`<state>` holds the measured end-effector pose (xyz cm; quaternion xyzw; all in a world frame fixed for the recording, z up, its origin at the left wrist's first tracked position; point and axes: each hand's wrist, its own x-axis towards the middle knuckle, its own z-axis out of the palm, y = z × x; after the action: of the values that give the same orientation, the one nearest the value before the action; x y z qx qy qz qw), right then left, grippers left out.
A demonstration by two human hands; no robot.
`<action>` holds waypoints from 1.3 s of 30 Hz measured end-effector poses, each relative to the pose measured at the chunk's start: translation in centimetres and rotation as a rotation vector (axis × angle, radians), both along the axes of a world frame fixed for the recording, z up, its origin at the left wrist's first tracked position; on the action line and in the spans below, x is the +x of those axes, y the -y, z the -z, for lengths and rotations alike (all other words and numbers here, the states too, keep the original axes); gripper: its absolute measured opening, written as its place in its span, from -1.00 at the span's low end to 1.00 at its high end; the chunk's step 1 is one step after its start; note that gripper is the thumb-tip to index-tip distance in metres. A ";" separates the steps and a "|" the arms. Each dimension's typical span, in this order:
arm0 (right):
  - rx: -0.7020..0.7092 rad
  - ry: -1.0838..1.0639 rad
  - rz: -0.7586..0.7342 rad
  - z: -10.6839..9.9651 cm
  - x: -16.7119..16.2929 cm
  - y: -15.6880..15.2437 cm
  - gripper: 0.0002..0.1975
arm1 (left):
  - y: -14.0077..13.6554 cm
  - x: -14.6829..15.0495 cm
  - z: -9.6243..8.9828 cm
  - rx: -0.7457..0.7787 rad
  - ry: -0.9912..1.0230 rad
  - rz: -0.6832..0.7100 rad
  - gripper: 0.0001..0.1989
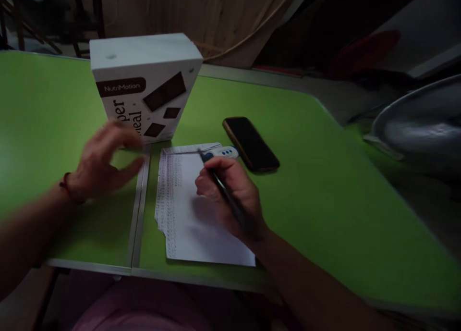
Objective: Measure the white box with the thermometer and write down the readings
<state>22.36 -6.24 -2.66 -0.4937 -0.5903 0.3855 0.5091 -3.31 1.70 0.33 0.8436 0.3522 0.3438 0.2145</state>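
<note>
My right hand (234,196) is closed around a dark pen (228,196), its tip pointing up and left above the paper. Beneath it lies a white sheet of paper (212,247) with rows of small handwriting down its left side. My left hand (106,160), a little blurred, is held above the table with thumb and fingers apart and nothing between them. Just behind it stands a white box (147,57) marked NutriMotion. A white and blue device (228,152) lies at the sheet's top edge, partly hidden by my right hand.
A dark phone (252,143) in a brown case lies right of the paper. The green folding table (324,215) has a metal seam (139,215) left of the sheet. At the far right is a shiny metal basin-like object (425,124). Dark chair legs (97,14) stand behind the table.
</note>
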 end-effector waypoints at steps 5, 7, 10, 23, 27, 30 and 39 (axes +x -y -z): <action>-0.101 -0.103 0.019 0.3 -0.4 0.0 -0.71 | 1.6 1.8 0.9 0.151 -0.474 0.512 -0.54; -0.114 -0.100 0.033 0.1 -0.3 0.0 -0.74 | 1.9 2.0 1.0 0.126 -0.556 0.494 -0.47; -0.094 -0.086 0.043 -0.7 -0.3 0.1 -0.85 | 2.4 2.1 0.7 0.104 -0.624 0.397 -0.47; -0.067 0.235 0.154 0.8 -0.5 -0.2 -0.92 | 2.4 2.5 0.4 0.211 -0.610 0.383 -0.52; -0.049 0.289 0.111 0.5 -0.5 -0.1 -0.94 | 2.5 2.7 0.1 0.227 -0.612 0.434 -0.62; -0.033 0.300 0.076 0.4 -0.6 -0.1 -0.93 | 2.8 2.8 0.0 0.238 -0.637 0.428 -0.64; -0.026 0.330 0.057 0.7 -0.7 -0.1 -0.91 | 2.9 2.9 -0.1 0.218 -0.661 0.421 -0.65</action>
<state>21.69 -6.09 -3.39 -0.5734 -0.6465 0.2924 0.4096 -0.39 -1.18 0.38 0.9802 0.1831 0.0380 0.0647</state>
